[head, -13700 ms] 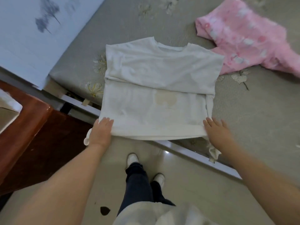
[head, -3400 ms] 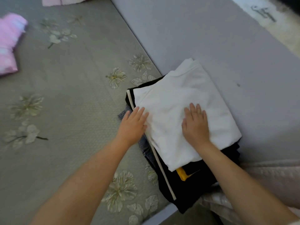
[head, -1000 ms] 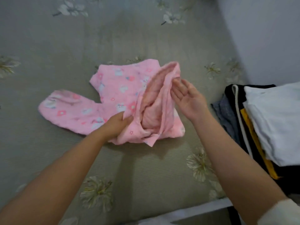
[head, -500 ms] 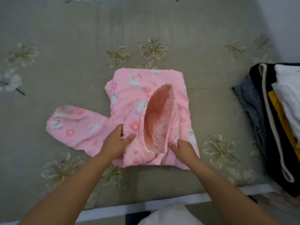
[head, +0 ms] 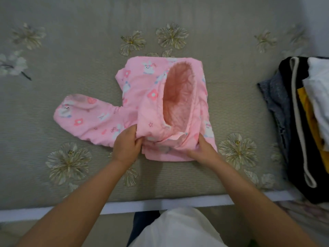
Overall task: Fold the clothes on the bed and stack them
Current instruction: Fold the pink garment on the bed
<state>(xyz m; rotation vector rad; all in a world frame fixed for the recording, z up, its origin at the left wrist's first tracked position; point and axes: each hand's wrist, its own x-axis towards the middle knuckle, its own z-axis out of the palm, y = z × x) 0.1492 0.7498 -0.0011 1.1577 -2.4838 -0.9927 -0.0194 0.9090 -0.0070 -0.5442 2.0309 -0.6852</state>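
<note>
Surface: a bed (head: pixel 178 177) covered with a grey-green ribbed spread printed with pale flowers fills most of the frame. Its white edge (head: pixel 160 205) runs across the lower part. A grey strip of wall shows at the upper right corner.

Stack of folded clothes (head: pixel 302 122) at the right edge of the frame, on the bed: a white piece on top, yellow, black with a white stripe, and grey-blue layers below it.

Pink garment (head: pixel 151 97), printed with rabbits and flowers, lies at frame centre, well apart from the stack. One sleeve extends toward the left. Its fleecy lining gapes open, facing up.

Left hand (head: pixel 127 144): fingers curled, pinching the garment's near edge at lower centre. Right hand (head: pixel 203 148): fingers curled on the near right corner of the same garment.

Versus 0.5 s ago: both hands hold nearly the same spots. The left-hand fold is pulled further toward the right hand, and the lining opening looks wider. The stack is unchanged.
</note>
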